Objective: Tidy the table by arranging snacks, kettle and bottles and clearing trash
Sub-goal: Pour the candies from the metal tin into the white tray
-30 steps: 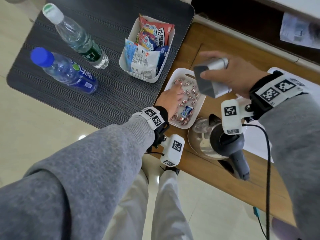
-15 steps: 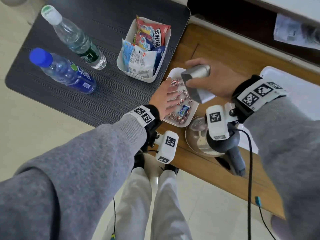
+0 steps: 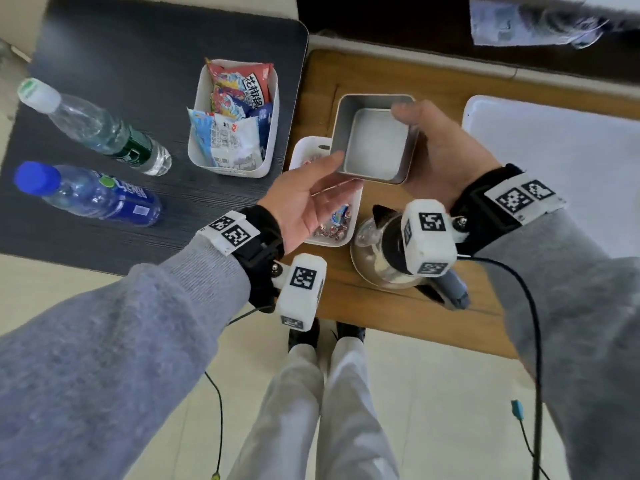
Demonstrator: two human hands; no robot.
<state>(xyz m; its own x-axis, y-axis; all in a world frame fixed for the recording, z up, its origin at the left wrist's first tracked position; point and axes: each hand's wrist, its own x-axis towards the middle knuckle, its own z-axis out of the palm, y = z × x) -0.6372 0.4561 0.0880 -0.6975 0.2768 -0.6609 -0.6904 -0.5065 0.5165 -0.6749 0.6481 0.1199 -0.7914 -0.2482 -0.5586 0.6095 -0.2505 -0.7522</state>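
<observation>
My right hand (image 3: pixel 438 157) grips an empty grey square tin (image 3: pixel 375 140), open side up, above the wooden table. My left hand (image 3: pixel 306 199) is palm up with straight fingers, its fingertips touching the tin's near left corner. Below the hands lies a small white tray (image 3: pixel 332 241) of wrapped candies, partly hidden. A glass kettle (image 3: pixel 381 258) with a dark handle stands right of that tray, partly behind my right wrist marker. A white bin of snack packets (image 3: pixel 235 116) and two water bottles, one green-labelled (image 3: pixel 100 131) and one blue-capped (image 3: pixel 90 195), sit on the dark mat.
The dark mat (image 3: pixel 145 57) covers the left side, next to the wooden table (image 3: pixel 391 313). A large white tray (image 3: pixel 561 161) lies at the right. Cables hang from both wrists. My legs and shoes are below the table's front edge.
The right hand turned the grey tin upright, open side up. The left hand lifted off the candy tray, turned palm up and came to the tin.
</observation>
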